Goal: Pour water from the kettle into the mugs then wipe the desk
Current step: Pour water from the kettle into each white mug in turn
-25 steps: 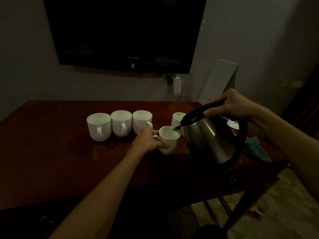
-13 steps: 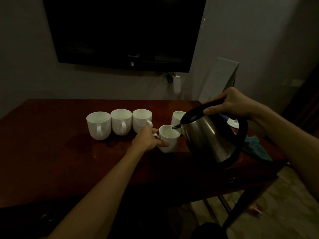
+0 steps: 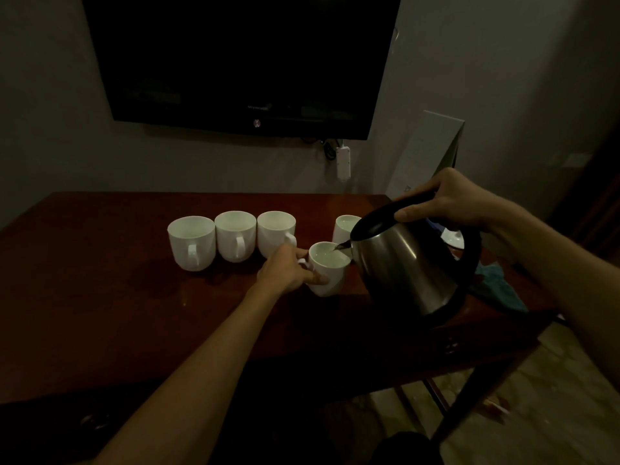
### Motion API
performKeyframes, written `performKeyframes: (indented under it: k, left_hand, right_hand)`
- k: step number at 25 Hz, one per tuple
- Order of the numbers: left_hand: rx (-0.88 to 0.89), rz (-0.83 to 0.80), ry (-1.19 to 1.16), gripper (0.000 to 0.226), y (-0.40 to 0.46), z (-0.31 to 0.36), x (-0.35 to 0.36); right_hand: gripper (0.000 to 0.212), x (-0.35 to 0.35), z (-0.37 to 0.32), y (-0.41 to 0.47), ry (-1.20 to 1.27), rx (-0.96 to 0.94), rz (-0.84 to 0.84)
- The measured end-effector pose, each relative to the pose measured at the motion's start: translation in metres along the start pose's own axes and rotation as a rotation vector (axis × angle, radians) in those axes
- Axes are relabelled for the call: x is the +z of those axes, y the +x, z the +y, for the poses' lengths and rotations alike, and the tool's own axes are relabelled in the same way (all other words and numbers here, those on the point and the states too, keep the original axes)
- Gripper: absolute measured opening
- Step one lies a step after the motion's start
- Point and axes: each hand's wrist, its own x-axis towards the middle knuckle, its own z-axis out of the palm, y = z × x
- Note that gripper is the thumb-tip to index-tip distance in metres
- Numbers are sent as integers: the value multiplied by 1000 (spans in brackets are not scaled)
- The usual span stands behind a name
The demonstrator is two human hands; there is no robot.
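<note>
Right of centre in the frame, the right hand (image 3: 449, 199) is wrapped around the black handle of the brushed steel kettle (image 3: 402, 263), thumb along the top, and holds the kettle tilted to the left above the desk. Its short spout hangs over the rim of a small white ceramic mug (image 3: 327, 268) just left of it, and that mug already shows pale liquid close to its brim. The left hand (image 3: 285, 271) reaches in from the lower left and pinches the handle side of this mug, thumb laid across its front wall, fingers curled behind. Directly behind the kettle's spout, a second white mug (image 3: 344, 226) stands partly hidden, also with liquid in it. Further left, toward the middle of the frame, three more white mugs (image 3: 231, 236) stand in a tight row, touching or nearly so, their handles turned toward the viewer; whether they hold water cannot be told in the dim light. All of this rests on the dark reddish-brown wooden desk (image 3: 100, 297). At the desk's right edge, behind the kettle, lies a crumpled teal cloth (image 3: 496, 286). On the grey wall above hangs a black flat television (image 3: 241, 58), with a white power strip (image 3: 343, 162) dangling below its lower right corner.
</note>
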Motion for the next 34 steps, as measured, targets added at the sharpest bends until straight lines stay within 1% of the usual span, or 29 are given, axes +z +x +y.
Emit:
performKeyframes:
  k: [10,19,23,25,27,29,31,34]
  left_hand:
    - [-16,-11,-2,59,1,1,0]
    - [-16,-6,20,61,1,0,0]
    - [-9,35,27,58,-1,-1,4]
    - [1,70,33,60,-2,-4,7]
    - [12,88,32,60,-5,-4,10]
    - [0,111,36,62,-8,-1,13]
    - [-8,151,59,65,-12,2,17]
    - [-14,282,119,61,-19,8,31]
  right_hand:
    - [18,0,2,2,-17,8,-6]
    - [32,0,3,2,-8,10,-1]
    - [30,-1,1,-8,8,13,24]
    - [32,0,8,-16,71,22,65]
    - [34,8,20,-27,186,30,144]
    - [37,21,36,-39,296,11,270]
    - [41,37,52,-50,345,-33,399]
    - [48,60,69,-64,361,-78,550]
